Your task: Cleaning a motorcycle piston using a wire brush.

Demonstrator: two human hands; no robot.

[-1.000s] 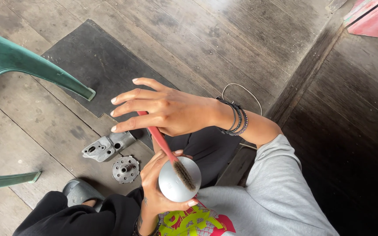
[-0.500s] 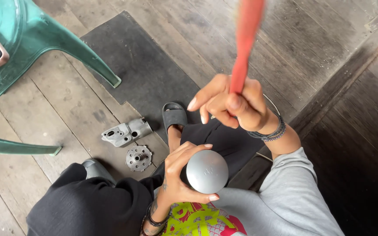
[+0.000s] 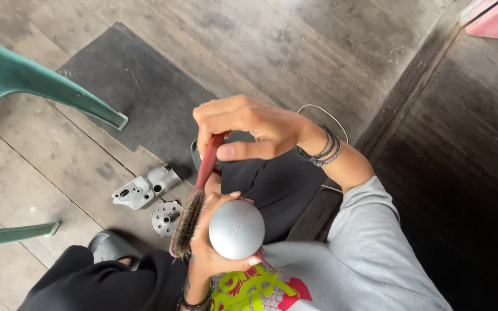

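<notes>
My left hand (image 3: 202,256) grips a smooth grey rounded metal part (image 3: 236,229) close to my chest, cupping it from below and from the left. My right hand (image 3: 255,128) is shut on the red handle of a wire brush (image 3: 190,219). The brush points down and its bristles lie along the left side of the part, against my left fingers. Dark bracelets circle both wrists. I sit low over a wooden floor with my knees in black trousers under my hands.
Two grey metal engine pieces, a ported block (image 3: 142,189) and a round flanged piece (image 3: 165,217), lie on the floorboards left of my knee. A black mat (image 3: 139,92) lies beyond them. Green plastic chair legs (image 3: 47,89) stand at left. A thin wire loop (image 3: 325,114) lies by a raised plank edge (image 3: 402,95).
Half a second ago my right hand held the brush raised, handle upward. It has now swung down, laying the bristles against the part. My left hand has kept hold of the part.
</notes>
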